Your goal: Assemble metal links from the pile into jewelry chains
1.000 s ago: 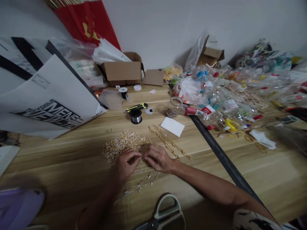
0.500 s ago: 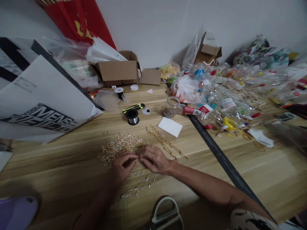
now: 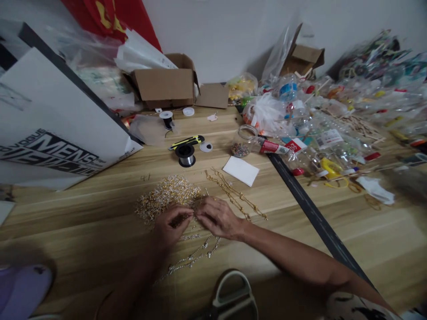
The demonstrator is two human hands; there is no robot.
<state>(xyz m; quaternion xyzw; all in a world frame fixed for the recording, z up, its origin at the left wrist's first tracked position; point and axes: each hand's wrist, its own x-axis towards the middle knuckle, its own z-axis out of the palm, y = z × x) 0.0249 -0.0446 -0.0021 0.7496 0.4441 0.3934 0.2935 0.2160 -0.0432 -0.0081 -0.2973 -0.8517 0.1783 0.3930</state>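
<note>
Fingertip to fingertip, my left hand [image 3: 175,222] and my right hand [image 3: 218,218] are pinched closed above the table. Whatever lies between the fingertips is too small to make out. Just beyond them is a heap of small gold and silver pieces [image 3: 167,195], partly covered by my left hand. A gold chain [image 3: 235,195] lies in a long loop behind my right hand. On the near side, a silver chain [image 3: 195,257] with clear stones curves over the wood, and a few tiny loose bits rest under my fingers.
Farther back are a spool of silver wire [image 3: 186,156], a yellow-black utility knife [image 3: 187,142], a jar of beads [image 3: 243,142] and a white pad [image 3: 240,170]. Scissors handles [image 3: 233,289] show at the near edge. A paper bag [image 3: 63,129] stands left; plastic bottles [image 3: 320,133] crowd the right.
The view has tilted down a little, so the background sits higher. Both hands keep nearly the same pinched pose over the same spot.
</note>
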